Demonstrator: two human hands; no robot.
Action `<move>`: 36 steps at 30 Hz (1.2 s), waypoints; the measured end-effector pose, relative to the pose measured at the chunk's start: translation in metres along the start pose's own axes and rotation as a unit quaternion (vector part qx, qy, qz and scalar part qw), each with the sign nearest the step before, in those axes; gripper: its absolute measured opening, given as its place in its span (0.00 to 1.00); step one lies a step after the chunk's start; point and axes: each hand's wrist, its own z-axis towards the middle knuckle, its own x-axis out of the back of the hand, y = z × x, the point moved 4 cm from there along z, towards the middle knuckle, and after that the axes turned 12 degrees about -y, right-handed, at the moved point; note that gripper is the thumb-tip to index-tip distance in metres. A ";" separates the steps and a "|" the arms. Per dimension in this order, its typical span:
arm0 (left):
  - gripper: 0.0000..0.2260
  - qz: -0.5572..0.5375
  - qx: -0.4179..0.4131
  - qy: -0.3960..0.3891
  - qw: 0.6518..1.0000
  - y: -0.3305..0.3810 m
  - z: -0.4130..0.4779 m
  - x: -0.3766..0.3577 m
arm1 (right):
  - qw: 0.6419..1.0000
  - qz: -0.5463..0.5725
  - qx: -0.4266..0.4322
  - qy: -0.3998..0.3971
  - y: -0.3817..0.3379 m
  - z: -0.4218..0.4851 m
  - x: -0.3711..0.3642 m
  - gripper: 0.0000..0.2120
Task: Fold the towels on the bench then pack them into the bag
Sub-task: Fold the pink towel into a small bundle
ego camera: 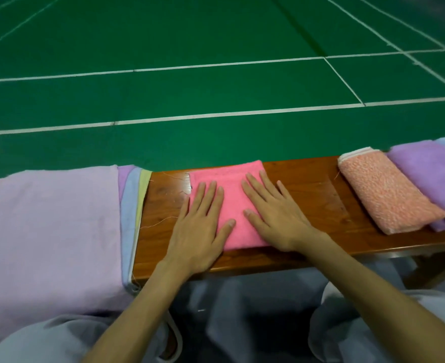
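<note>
Folded pink terry towel (226,174) lies mid-way along the brown wooden worktop (307,195). The left hand (203,226) and right hand (273,218) both rest flat on it, fingers straight and slightly apart, gripping nothing. At left, a stack of unfolded lilac, blue and yellow towels (51,224) drapes over the worktop. At right, a folded orange speckled towel (383,192) touches a folded purple towel (431,174).

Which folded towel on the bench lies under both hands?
The plain pink folded towel in the middle; the speckled orange towel and purple towel lie untouched to its right.
</note>
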 end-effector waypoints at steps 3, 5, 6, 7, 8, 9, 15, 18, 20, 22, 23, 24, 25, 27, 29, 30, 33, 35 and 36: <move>0.35 -0.014 -0.007 0.003 1.000 -0.005 -0.001 -0.001 | 0.999 0.025 -0.022 -0.002 0.016 -0.005 0.001 0.37; 0.35 -0.024 -0.014 0.005 1.000 -0.006 -0.002 -0.001 | 0.999 0.029 -0.028 0.005 0.021 -0.007 0.000 0.36; 0.35 -0.027 -0.017 0.005 0.999 -0.006 -0.002 -0.002 | 0.999 0.031 -0.029 0.007 0.023 -0.007 -0.001 0.36; 0.35 -0.030 -0.017 0.003 0.999 -0.007 -0.002 -0.002 | 0.999 0.036 -0.029 0.008 0.023 -0.007 -0.002 0.36; 0.35 -0.033 -0.017 0.002 0.999 -0.008 -0.002 -0.002 | 0.999 0.045 -0.027 0.012 0.022 -0.008 -0.002 0.36; 0.35 -0.038 -0.019 0.002 0.999 -0.008 -0.002 -0.002 | 0.998 0.054 -0.024 0.021 0.021 -0.009 -0.001 0.36; 0.32 -0.040 -0.093 0.038 0.994 0.007 -0.023 0.012 | 0.991 0.058 0.093 0.078 -0.006 -0.034 0.014 0.38; 0.42 -0.020 -0.135 0.009 0.991 0.009 -0.038 0.004 | 0.986 0.022 0.149 0.070 -0.017 -0.057 -0.003 0.49; 0.49 0.014 -0.153 -0.012 0.988 0.008 -0.047 -0.004 | 0.984 -0.022 0.160 0.070 -0.016 -0.065 -0.016 0.54; 0.52 0.044 -0.154 -0.006 0.987 0.005 -0.053 -0.006 | 0.983 -0.040 0.158 0.080 -0.013 -0.069 -0.020 0.54; 0.50 0.041 -0.151 0.005 0.988 0.004 -0.056 -0.004 | 0.983 -0.043 0.158 0.087 -0.013 -0.070 -0.018 0.51; 0.47 0.027 -0.151 0.015 0.988 0.003 -0.059 -0.001 | 0.981 -0.046 0.162 0.094 -0.012 -0.073 -0.015 0.47; 0.41 0.011 -0.156 0.026 0.987 0.003 -0.061 0.004 | 0.979 -0.046 0.169 0.103 -0.011 -0.076 -0.012 0.41; 0.26 -0.020 -0.169 0.048 0.984 0.001 -0.066 0.017 | 0.975 -0.018 0.183 0.125 -0.009 -0.085 -0.001 0.28; 0.13 -0.059 -0.168 0.053 0.983 0.000 -0.067 0.029 | 0.973 0.043 0.188 0.126 -0.008 -0.088 0.012 0.18; 0.09 -0.098 -0.167 0.042 0.980 -0.002 -0.065 0.034 | 0.972 0.080 0.187 0.116 -0.008 -0.088 0.019 0.14; 0.02 -0.269 -0.149 -0.009 0.951 -0.007 -0.057 0.048 | 0.953 0.240 0.163 0.090 -0.002 -0.083 0.039 0.06; 0.02 -0.343 -0.114 -0.015 0.932 -0.010 -0.044 0.056 | 0.927 0.331 0.135 0.112 0.005 -0.074 0.049 0.03; 0.02 -0.373 -0.093 -0.012 0.923 -0.011 -0.034 0.058 | 0.913 0.372 0.114 0.124 0.011 -0.066 0.052 0.03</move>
